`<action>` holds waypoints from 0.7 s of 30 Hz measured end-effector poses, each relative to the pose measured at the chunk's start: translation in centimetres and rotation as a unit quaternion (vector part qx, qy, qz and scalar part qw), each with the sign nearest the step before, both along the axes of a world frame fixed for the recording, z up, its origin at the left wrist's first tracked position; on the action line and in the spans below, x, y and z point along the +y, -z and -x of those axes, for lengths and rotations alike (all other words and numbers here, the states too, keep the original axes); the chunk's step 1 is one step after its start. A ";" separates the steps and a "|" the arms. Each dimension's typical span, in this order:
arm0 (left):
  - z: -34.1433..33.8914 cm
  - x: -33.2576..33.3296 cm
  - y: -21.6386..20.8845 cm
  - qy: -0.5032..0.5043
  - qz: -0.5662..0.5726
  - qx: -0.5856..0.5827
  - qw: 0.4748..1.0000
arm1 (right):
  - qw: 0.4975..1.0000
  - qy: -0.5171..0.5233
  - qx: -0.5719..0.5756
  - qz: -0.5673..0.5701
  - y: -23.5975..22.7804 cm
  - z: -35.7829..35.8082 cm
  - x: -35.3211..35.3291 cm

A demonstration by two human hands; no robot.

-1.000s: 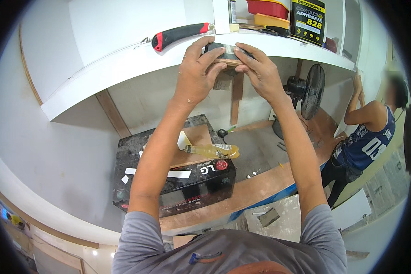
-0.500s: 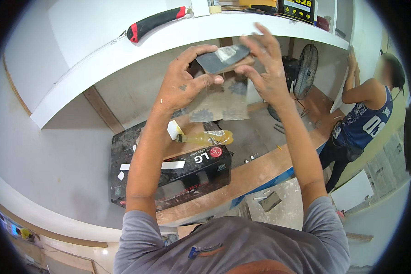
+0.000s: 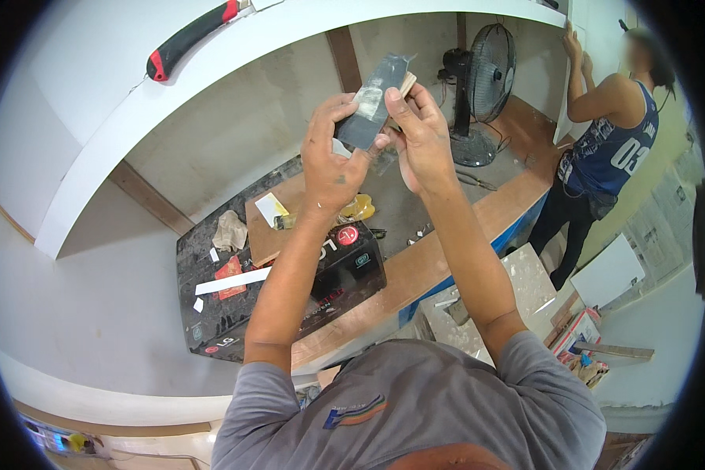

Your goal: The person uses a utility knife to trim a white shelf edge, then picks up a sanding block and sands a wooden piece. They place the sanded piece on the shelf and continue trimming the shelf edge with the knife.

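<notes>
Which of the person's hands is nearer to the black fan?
Right. The right hand is below and left of the fan in the picture; the left hand is farther left.

Offcuts and bare battens suggest an indoor worksite.

- White shelf at eleven o'clock
- Plain grey wall at eight o'clock
- Pale yellowish wall at three o'clock
- Wooden counter edge at six o'clock
</notes>
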State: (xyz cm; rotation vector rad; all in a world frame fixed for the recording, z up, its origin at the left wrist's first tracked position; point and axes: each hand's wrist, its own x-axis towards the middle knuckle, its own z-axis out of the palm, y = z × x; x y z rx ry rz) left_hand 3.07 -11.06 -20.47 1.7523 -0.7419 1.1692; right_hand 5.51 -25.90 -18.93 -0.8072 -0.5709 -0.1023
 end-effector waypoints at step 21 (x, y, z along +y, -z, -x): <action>-0.7 0.6 4.7 0.182 0.185 0.246 0.934 | 0.993 0.019 0.113 -0.021 3.0 -0.8 0.2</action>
